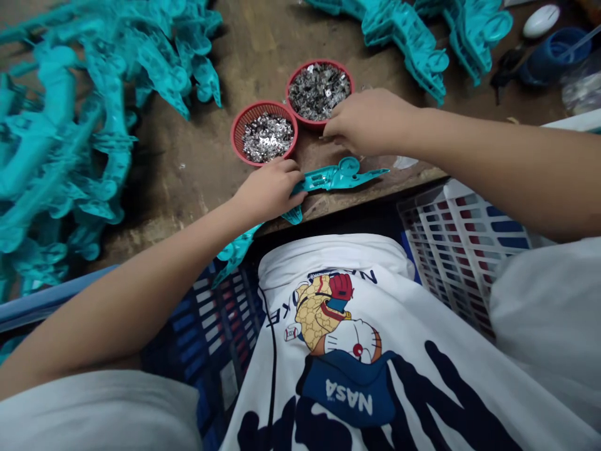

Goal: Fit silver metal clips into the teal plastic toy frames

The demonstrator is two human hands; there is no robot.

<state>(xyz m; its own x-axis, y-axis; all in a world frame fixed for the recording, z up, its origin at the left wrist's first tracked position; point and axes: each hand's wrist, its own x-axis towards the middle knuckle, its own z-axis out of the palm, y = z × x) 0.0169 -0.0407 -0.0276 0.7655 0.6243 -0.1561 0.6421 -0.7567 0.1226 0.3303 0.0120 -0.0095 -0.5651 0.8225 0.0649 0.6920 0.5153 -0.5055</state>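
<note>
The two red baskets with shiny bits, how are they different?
The left basket shows more of its slotted wall above its metal bits; the right basket looks fuller, with bits nearer its rim. The left basket's bits look brighter silver, while the right basket's look darker. The left basket sits nearer the front edge of the table; the right basket sits farther back. Both are round and red.

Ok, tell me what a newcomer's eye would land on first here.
Probably the sprawling heap of turquoise parts on the left of the table. After that, two red baskets of glittering metal pieces, side by side beyond the left hand.
</note>
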